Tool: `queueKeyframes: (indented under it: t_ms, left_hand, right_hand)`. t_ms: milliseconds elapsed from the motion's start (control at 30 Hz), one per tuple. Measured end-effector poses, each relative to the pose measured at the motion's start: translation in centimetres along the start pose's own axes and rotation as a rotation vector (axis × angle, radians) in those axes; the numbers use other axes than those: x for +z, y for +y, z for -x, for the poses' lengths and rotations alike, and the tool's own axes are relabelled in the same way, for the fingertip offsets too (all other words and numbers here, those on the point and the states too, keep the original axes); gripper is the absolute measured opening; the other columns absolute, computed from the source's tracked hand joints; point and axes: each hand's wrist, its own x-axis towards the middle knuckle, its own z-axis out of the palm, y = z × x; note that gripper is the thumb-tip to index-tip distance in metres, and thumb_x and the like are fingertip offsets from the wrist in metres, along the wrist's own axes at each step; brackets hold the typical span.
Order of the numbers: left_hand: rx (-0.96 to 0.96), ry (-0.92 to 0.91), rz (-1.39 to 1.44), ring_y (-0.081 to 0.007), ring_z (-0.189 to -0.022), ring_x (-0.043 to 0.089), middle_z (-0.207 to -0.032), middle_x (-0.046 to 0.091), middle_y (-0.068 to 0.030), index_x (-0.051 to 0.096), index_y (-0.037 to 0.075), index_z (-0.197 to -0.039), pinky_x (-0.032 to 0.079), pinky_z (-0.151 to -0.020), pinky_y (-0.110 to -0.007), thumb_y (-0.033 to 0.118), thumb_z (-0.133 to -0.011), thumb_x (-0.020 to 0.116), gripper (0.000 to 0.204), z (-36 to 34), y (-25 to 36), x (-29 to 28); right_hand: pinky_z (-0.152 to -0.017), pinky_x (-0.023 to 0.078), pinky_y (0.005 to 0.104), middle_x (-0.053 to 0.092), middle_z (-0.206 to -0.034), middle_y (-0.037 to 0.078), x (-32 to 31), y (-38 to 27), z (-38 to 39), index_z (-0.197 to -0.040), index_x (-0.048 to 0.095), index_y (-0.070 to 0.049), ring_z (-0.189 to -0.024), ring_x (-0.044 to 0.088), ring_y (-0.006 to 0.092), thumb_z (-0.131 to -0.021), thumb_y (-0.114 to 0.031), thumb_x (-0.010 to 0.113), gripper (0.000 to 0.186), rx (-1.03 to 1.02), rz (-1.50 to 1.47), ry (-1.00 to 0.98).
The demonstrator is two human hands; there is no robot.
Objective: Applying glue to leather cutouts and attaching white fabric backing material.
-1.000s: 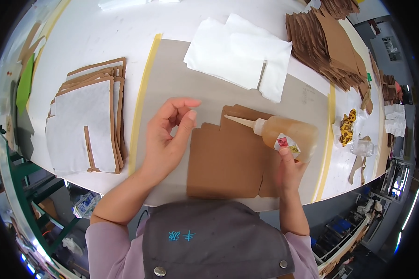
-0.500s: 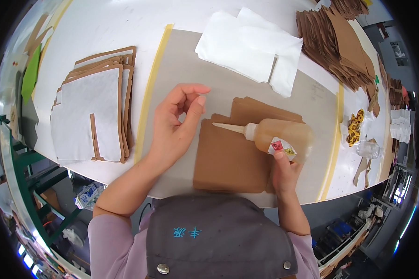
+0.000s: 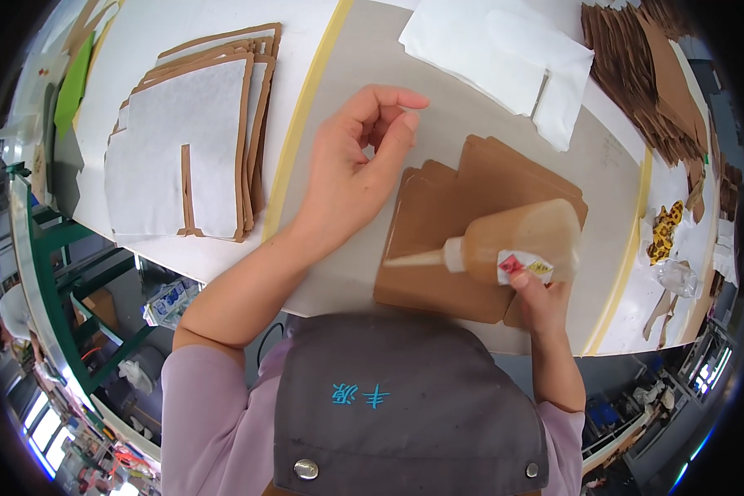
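Observation:
My right hand [image 3: 543, 304] grips a squeeze bottle [image 3: 521, 240] with amber contents, a small label and a long, thin pale nozzle. The bottle is tilted on its side, its nozzle pointing left over a brown sheet piece [image 3: 430, 211]. Its tip is by the left edge of that piece; whether it touches cannot be made out. Beyond the left edge of the brown piece, my left hand [image 3: 364, 149] hovers over the grey mat [image 3: 343, 273]. Its fingers are loosely curled, thumb and forefinger slightly apart, with nothing visible between them.
On the left lies a stack of white-faced brown pieces [image 3: 186, 157] with a slot. White sheets [image 3: 504, 58] lie at the far side. A brown stack [image 3: 649, 83] stands far right, near a yellow patterned scrap [image 3: 664, 234] and clear plastic [image 3: 678, 279]. Yellow tape [image 3: 306, 107] borders the mat.
The view has shifted. Along the left side of the brown piece, the bottle's nozzle has moved nearer to me. My left hand keeps its loosely curled shape.

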Motion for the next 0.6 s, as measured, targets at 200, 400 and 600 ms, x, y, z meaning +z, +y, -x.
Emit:
queueKeyframes:
  t_ms: [200,400,600]
  left_hand:
    - [-0.051,-0.028,-0.035,-0.0051,-0.08,0.05,-0.086,0.055,0.0023,0.059,0.003,-0.113,0.041,-0.072,-0.02,0.01,-0.096,0.055,0.019,1.0,0.4,0.3]
    - [0.172,0.13,-0.602,-0.024,-0.091,0.055,-0.1,0.059,-0.0142,0.057,-0.002,-0.113,0.043,-0.086,-0.033,-0.002,-0.084,0.056,0.029,10.6,-0.7,-3.1]
    - [0.319,0.088,-0.729,-0.0304,-0.102,0.056,-0.112,0.055,-0.0198,0.056,-0.003,-0.113,0.044,-0.089,-0.035,-0.002,-0.084,0.056,0.028,13.8,-1.7,-2.5]
  right_hand:
    - [-0.094,0.045,0.0343,0.059,-0.114,0.006,-2.4,2.4,2.3,-0.124,0.049,-0.002,-0.108,0.056,0.0165,-0.08,-0.024,0.076,0.057,-0.054,-0.284,0.071]
    - [-0.097,0.05,0.0423,0.055,-0.13,0.01,-14.0,-0.2,-1.9,-0.13,0.047,-0.009,-0.117,0.057,0.0245,-0.097,-0.037,0.052,0.043,-0.364,-0.606,0.447]
    - [-0.085,0.054,0.0341,0.061,-0.115,0.009,-17.2,-0.6,-2.7,-0.124,0.051,0.001,-0.1,0.063,0.0171,-0.091,-0.033,0.062,0.049,-0.329,-0.115,0.616]
